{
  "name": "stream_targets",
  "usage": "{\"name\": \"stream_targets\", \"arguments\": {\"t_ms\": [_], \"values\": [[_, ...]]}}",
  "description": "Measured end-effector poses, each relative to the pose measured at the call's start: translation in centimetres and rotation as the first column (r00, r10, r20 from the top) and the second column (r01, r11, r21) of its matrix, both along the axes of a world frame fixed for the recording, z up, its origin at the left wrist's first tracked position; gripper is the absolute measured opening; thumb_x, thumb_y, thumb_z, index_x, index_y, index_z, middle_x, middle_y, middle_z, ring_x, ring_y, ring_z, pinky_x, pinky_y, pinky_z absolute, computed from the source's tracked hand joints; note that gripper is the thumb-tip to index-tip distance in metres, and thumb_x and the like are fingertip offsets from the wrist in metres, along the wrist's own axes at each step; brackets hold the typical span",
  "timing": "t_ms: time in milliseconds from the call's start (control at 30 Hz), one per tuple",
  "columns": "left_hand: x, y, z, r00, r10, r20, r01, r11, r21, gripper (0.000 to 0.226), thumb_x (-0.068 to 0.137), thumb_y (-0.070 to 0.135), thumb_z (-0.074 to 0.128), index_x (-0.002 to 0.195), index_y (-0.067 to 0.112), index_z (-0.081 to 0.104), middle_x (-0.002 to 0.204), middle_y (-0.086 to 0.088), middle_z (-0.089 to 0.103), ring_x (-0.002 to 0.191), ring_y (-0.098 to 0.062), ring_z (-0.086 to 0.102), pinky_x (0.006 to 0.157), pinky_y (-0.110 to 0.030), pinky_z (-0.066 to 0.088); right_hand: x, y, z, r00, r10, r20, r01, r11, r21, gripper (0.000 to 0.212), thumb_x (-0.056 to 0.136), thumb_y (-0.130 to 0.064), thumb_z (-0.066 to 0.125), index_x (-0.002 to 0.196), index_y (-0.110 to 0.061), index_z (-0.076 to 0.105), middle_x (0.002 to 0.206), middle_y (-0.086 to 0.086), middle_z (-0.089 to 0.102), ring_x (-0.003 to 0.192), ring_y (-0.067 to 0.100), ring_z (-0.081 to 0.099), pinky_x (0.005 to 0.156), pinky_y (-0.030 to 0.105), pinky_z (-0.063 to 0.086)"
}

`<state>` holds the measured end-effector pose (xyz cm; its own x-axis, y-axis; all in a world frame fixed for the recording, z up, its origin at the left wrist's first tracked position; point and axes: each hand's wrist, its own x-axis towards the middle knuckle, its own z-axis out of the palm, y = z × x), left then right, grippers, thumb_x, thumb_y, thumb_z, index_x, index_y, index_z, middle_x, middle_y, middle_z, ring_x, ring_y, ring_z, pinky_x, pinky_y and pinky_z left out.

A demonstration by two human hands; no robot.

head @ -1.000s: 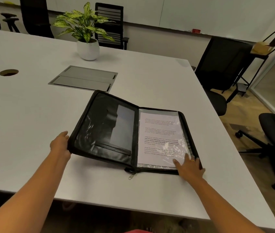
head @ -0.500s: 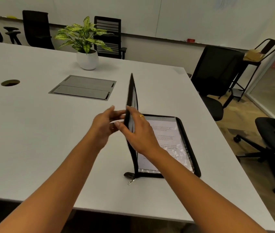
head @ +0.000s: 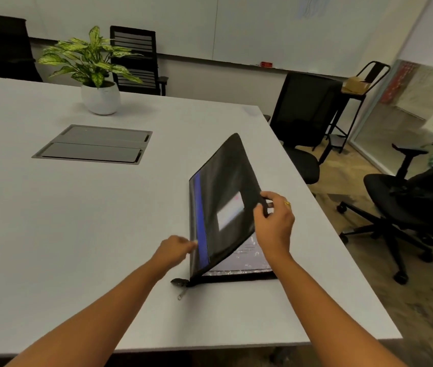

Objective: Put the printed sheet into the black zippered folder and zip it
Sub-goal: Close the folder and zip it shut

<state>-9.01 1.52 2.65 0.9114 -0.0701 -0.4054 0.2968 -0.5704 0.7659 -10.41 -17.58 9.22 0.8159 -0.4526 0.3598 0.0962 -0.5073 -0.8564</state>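
Observation:
The black zippered folder lies near the table's right edge, its cover tilted down over the right half, partly shut. Under the cover a strip of the printed sheet shows in a clear sleeve. My right hand grips the cover's right edge between thumb and fingers. My left hand rests against the spine side, fingertips touching the cover's outer face by a blue stripe. The zipper pull hangs loose at the folder's near left corner on the table.
The grey table carries a potted plant at the back and a recessed cable hatch. Black office chairs stand off the right edge, another farther right. The table's near edge is close below the folder.
The cover went from flat open, to upright, to tilted down over the sheet. My right hand moved from the sheet to the cover's edge; my left shifted to the spine.

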Motion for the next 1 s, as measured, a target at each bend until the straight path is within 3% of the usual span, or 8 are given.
{"name": "stream_targets", "arguments": {"t_ms": [67, 133, 233, 367, 533, 633, 767, 1000], "values": [[-0.2, -0.3, -1.9, 0.991, -0.134, 0.016, 0.127, 0.967, 0.220, 0.037, 0.091, 0.034, 0.053, 0.118, 0.010, 0.061, 0.123, -0.011, 0.061, 0.112, -0.026, 0.057, 0.089, -0.030, 0.044, 0.3, -1.8, -0.7, 0.994, -0.071, -0.083, 0.074, 0.997, 0.037, 0.025, 0.090, -0.005, 0.053, 0.115, -0.007, 0.058, 0.119, 0.013, 0.057, 0.104, 0.025, 0.059, 0.088, 0.031, 0.051], [-0.5, -0.6, -3.4, 0.968, -0.252, 0.008, 0.235, 0.915, 0.328, 0.043, 0.090, 0.033, 0.055, 0.129, 0.014, 0.052, 0.133, -0.007, 0.053, 0.119, -0.022, 0.052, 0.095, -0.028, 0.041, 0.6, -3.4, -1.6, 0.980, -0.119, -0.159, 0.126, 0.991, 0.036, 0.026, 0.091, -0.004, 0.052, 0.116, -0.005, 0.058, 0.121, 0.015, 0.058, 0.106, 0.028, 0.059, 0.091, 0.033, 0.050], [-0.8, -1.1, -4.9, 0.938, -0.346, -0.008, 0.321, 0.862, 0.391, 0.059, 0.088, 0.033, 0.057, 0.141, 0.016, 0.036, 0.143, -0.005, 0.042, 0.129, -0.021, 0.043, 0.102, -0.028, 0.036, 0.5, -5.4, -3.3, 0.953, -0.157, -0.259, 0.161, 0.987, -0.005, 0.028, 0.091, -0.007, 0.053, 0.118, -0.004, 0.057, 0.122, 0.017, 0.058, 0.109, 0.030, 0.058, 0.094, 0.038, 0.049], [-1.2, -1.7, -5.8, 0.924, -0.380, 0.030, 0.329, 0.834, 0.442, 0.063, 0.085, 0.032, 0.060, 0.141, 0.016, 0.035, 0.141, -0.003, 0.043, 0.127, -0.021, 0.045, 0.100, -0.027, 0.037, 0.3, -7.1, -5.8, 0.892, -0.168, -0.420, 0.150, 0.986, -0.076, 0.034, 0.091, -0.011, 0.054, 0.125, -0.004, 0.052, 0.128, 0.019, 0.054, 0.115, 0.034, 0.054, 0.097, 0.041, 0.047], [-1.5, -2.0, -6.4, 0.900, -0.433, 0.050, 0.354, 0.791, 0.499, 0.062, 0.087, 0.030, 0.057, 0.142, 0.016, 0.033, 0.143, -0.004, 0.036, 0.126, -0.021, 0.045, 0.100, -0.029, 0.039, -0.4, -8.5, -9.5, 0.711, -0.037, -0.702, -0.131, 0.974, -0.184, 0.042, 0.089, -0.022, 0.057, 0.127, -0.006, 0.050, 0.127, 0.017, 0.054, 0.114, 0.032, 0.053, 0.095, 0.038, 0.046], [-1.8, -2.3, -6.6, 0.892, -0.448, 0.062, 0.351, 0.772, 0.531, 0.063, 0.088, 0.029, 0.055, 0.144, 0.016, 0.029, 0.148, -0.006, 0.031, 0.127, -0.022, 0.044, 0.101, -0.029, 0.039, -1.2, -9.0, -11.5, 0.615, -0.004, -0.788, -0.301, 0.923, -0.239, 0.060, 0.090, -0.031, 0.056, 0.140, -0.008, 0.034, 0.148, 0.015, 0.031, 0.134, 0.029, 0.035, 0.106, 0.034, 0.035], [-2.1, -2.4, -7.0, 0.888, -0.455, 0.065, 0.337, 0.742, 0.579, 0.066, 0.090, 0.025, 0.051, 0.148, 0.018, 0.020, 0.154, -0.004, 0.020, 0.123, -0.025, 0.048, 0.101, -0.030, 0.041, -1.6, -9.1, -13.1, 0.552, -0.014, -0.833, -0.406, 0.869, -0.283, 0.078, 0.091, -0.048, 0.047, 0.147, -0.009, 0.009, 0.157, 0.014, -0.002, 0.146, 0.026, 0.002, 0.117, 0.038, 0.018], [-2.1, -2.5, -7.6, 0.873, -0.475, 0.110, 0.286, 0.681, 0.675, 0.060, 0.093, 0.030, 0.046, 0.147, 0.020, 0.022, 0.152, -0.002, 0.027, 0.132, -0.018, 0.040, 0.115, -0.037, 0.022, -1.4, -9.6, -13.8, 0.507, -0.033, -0.861, -0.508, 0.796, -0.329, 0.092, 0.085, -0.062, 0.043, 0.147, -0.008, 0.003, 0.156, 0.017, -0.006, 0.146, 0.029, -0.004, 0.117, 0.038, 0.014]]}}
